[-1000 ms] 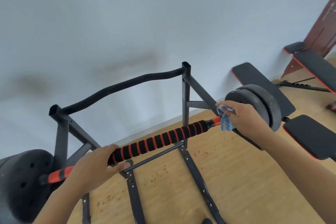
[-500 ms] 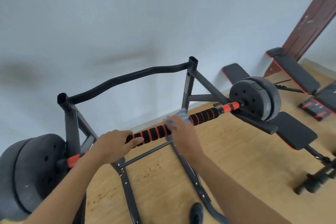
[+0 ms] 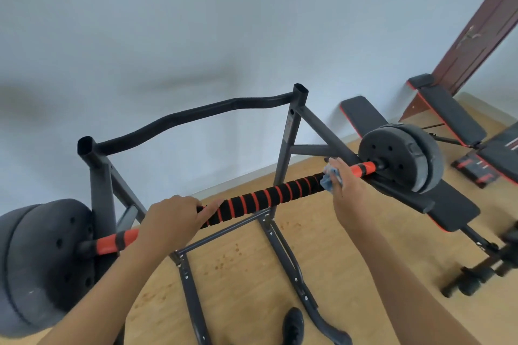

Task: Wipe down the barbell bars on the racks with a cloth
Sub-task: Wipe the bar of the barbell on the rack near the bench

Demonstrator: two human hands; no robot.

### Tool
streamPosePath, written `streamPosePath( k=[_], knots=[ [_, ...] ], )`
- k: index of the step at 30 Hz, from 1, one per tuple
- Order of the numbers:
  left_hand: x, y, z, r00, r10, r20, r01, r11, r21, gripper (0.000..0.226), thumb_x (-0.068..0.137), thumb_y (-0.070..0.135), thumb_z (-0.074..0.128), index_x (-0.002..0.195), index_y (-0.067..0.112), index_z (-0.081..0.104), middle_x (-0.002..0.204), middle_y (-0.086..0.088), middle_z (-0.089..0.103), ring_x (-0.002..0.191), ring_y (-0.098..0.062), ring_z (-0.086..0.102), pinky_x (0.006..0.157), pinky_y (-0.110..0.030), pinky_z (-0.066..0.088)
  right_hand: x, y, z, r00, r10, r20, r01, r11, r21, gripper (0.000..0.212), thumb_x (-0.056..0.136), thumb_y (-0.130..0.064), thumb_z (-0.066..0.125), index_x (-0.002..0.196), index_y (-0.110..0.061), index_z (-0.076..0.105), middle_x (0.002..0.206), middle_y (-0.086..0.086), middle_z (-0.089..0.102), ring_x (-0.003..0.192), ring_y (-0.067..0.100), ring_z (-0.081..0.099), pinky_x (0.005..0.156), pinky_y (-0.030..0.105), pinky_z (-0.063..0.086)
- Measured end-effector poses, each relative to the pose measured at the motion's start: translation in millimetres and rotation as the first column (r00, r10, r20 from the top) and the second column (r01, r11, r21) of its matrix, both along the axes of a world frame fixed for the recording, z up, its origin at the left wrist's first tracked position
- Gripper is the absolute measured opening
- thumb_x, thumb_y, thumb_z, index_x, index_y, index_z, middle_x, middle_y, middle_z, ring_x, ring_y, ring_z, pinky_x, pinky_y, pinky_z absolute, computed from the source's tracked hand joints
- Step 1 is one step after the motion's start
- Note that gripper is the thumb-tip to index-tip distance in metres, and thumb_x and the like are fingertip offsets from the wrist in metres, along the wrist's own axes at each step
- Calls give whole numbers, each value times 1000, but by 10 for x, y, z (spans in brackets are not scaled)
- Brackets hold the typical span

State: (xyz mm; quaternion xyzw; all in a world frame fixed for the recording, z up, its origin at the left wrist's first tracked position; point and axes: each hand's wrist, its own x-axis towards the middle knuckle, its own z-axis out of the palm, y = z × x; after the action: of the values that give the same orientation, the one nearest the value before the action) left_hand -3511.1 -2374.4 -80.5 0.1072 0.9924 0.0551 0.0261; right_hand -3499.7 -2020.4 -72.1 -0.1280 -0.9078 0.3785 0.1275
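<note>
Head view.

The barbell bar (image 3: 269, 196) lies across the dark steel rack (image 3: 286, 143), running from lower left to upper right. Its middle section is covered by black foam with orange rings. An orange sleeve shows at each end of that section.

Left hand (image 3: 171, 221): it grips the bar at the left end of the foam section. The fingers are curled over the top of the bar and the thumb lies along the foam, pointing right.

Right hand (image 3: 350, 190): it holds a blue cloth (image 3: 329, 179) against the bar at the right end of the foam section, just left of the right orange sleeve. The fingers are wrapped over the cloth and the bar. The cloth is bunched and shows on the left side of the hand.

Left weight plates (image 3: 42, 260): dark grey, mounted on the left end of the bar, near the left edge of the view.

Right weight plates (image 3: 400, 159): dark grey, mounted on the right end of the bar, just beyond the right hand.

The rack stands on a wooden floor (image 3: 244, 274) in front of a pale wall (image 3: 168, 36). A curved black crossbar joins the tops of its two far uprights.

A black workout bench (image 3: 448, 210) with red edging stands right of the rack, partly below the right plates. A second bench (image 3: 448, 112) stands farther right, near a brown door (image 3: 485, 25).

A black shoe (image 3: 293, 325) shows at the near edge, between the rack's floor legs.
</note>
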Motion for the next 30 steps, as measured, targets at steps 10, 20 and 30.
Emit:
streamPosePath(
  k=[10,20,30],
  knots=[
    [8,-33,24,986,-35,-161,26,998,-53,60,108,63,25,79,22,59,52,10,49,43,-7,50,45,-23,42,342,-994,267,961,263,-82,-276,917,-286,25,110,-33,41,105,-25,65,84,-17,70,66,10,63,53,35,49],
    [124,335,-170,931,-144,-335,90,981,-172,62,100,72,41,91,15,62,59,7,34,43,-12,32,47,-20,25,49,344,381,943,-325,-75,294,916,-274,30,110,-31,40,127,-8,45,106,4,57,91,21,56,65,29,38],
    [-124,285,-105,961,-3,-276,-31,992,-118,69,91,85,26,99,25,61,60,14,49,48,-6,49,48,-21,34,-305,492,376,999,16,-27,-15,998,60,14,105,-15,47,110,-21,59,89,-1,60,72,6,54,63,22,39]
  ],
)
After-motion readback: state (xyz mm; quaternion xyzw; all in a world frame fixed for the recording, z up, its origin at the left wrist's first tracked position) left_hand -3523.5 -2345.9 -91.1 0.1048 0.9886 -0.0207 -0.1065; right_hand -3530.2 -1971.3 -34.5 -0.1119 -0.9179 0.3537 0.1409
